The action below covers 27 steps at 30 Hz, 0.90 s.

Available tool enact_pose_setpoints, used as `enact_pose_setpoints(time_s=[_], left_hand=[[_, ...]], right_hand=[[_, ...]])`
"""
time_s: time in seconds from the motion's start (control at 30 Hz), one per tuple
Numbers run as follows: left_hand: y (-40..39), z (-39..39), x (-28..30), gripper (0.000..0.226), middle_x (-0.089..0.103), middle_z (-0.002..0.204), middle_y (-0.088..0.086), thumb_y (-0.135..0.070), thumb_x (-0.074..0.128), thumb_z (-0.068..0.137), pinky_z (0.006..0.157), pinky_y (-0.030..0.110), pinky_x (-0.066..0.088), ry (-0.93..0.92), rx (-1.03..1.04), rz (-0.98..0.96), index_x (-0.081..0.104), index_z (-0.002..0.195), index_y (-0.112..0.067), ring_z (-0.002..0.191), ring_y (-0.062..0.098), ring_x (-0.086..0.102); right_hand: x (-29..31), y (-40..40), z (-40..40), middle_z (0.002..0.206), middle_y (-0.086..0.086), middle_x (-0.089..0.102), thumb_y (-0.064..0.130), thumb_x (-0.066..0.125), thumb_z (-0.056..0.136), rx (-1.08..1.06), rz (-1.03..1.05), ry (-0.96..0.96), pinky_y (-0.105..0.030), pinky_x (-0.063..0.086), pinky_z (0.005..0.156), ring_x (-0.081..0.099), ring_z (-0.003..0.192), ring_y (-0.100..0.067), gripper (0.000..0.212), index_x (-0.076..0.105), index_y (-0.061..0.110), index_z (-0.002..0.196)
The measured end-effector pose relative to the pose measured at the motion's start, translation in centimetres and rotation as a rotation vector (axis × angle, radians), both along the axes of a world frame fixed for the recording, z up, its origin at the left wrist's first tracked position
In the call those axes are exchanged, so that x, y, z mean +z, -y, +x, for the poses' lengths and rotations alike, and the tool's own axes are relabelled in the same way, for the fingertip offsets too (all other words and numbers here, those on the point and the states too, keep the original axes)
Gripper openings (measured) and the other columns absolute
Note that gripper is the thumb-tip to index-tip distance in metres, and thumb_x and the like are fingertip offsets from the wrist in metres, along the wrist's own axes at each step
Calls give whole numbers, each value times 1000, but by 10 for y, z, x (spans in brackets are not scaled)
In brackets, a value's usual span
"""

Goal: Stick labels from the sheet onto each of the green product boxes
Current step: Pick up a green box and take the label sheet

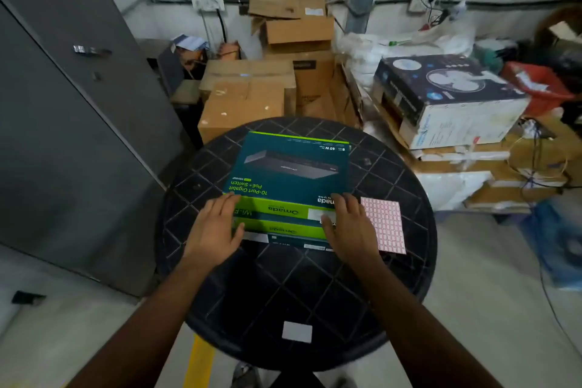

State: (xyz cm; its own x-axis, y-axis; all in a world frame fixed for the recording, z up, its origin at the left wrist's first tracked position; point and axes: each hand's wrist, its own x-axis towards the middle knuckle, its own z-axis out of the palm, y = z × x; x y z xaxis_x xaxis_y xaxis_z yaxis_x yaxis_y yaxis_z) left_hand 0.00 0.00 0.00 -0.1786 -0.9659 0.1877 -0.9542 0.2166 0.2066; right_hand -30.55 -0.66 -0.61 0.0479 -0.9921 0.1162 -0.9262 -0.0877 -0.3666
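- Stack of green boxes (285, 186) sits near the middle of the round black table (296, 287), slightly toward its far side; the top box lies flat, printed face up, lettering upside down to the wearer; at least two more box edges show beneath it at the near side.
- Label sheet (385, 225) lies flat on the table just to the right of the stack, pink-bordered labels in a grid; it appears untouched by either hand.
- Left hand (215, 227) holds the near left corner of the stack, fingers over the top box, thumb against the near side.
- Right hand (348, 227) holds the near right corner likewise, fingers on top, thumb on the near face; its outer edge is just beside the sheet.
- Judgement: the step in hand is squaring or shifting the stack before labelling; no label is seen peeled.
- Advice: move both hands together so the lower boxes do not slide apart; keep the stack off the sheet.
- A small white rectangle (297, 331) lies at the near table edge.
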Motion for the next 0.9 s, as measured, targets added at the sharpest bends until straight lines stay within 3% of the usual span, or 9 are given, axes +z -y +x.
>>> enact_pose_setpoints(time_s=[0.1,0.23,0.33,0.43,0.53,0.63,0.7,0.8,0.9], left_hand=[[14,7,-1,64,46,148,15,-34,66,89,111,45,38,-78,83,85,44,144,-10,129,35,47],[37,16,0,85,38,156,19,-40,66,92,117,45,30,-165,237,312,24,155,-3,140,38,38],[46,13,7,78,49,146,9,-32,69,93,110,34,34,-446,277,453,28,152,-2,134,25,46],[53,15,1,59,61,129,-9,-39,71,89,102,32,40,-680,287,583,47,141,-23,117,14,59],[60,21,-14,41,69,119,-3,-34,71,88,102,41,45,-874,347,573,56,125,-23,113,22,65],[58,19,-15,35,67,115,3,-30,72,85,95,39,46,-1039,355,498,55,114,-21,110,23,63],[50,16,-10,33,64,109,3,-32,71,80,92,40,47,-1125,377,421,51,105,-21,106,24,62],[34,9,3,26,55,98,1,-13,62,95,76,34,48,-1304,428,352,39,91,-24,90,16,58],[24,8,15,23,55,100,-2,-8,57,97,74,35,48,-1438,410,252,40,96,-23,88,13,57]], right_hand=[[-5,12,-5,162,-17,22,44,49,102,-67,157,184,-53,41,110,35,142,-40,68,19,18,157],[-11,30,-6,157,-22,33,50,45,102,-155,319,366,-49,40,112,42,138,-40,78,7,13,160],[-13,37,-6,144,-17,53,46,49,100,-225,327,512,-40,46,101,57,124,-35,65,27,14,152],[-10,37,-4,135,-13,61,35,50,104,-255,327,605,-30,42,87,60,111,-27,44,46,11,141],[-8,33,-2,134,-8,60,34,55,102,-278,320,691,-28,39,87,57,110,-22,49,43,9,143],[-9,27,-3,130,-3,57,25,62,99,-307,280,806,-28,40,90,55,113,-20,54,39,9,146],[-10,22,-5,132,-8,60,20,65,97,-332,237,915,-32,46,88,60,111,-23,51,42,11,142],[-7,11,-4,127,-9,64,29,71,91,-341,192,1021,-38,54,83,65,111,-29,55,44,17,138],[7,-3,-4,124,-3,64,29,77,85,-280,104,1071,-42,58,87,66,109,-14,63,43,17,137]])
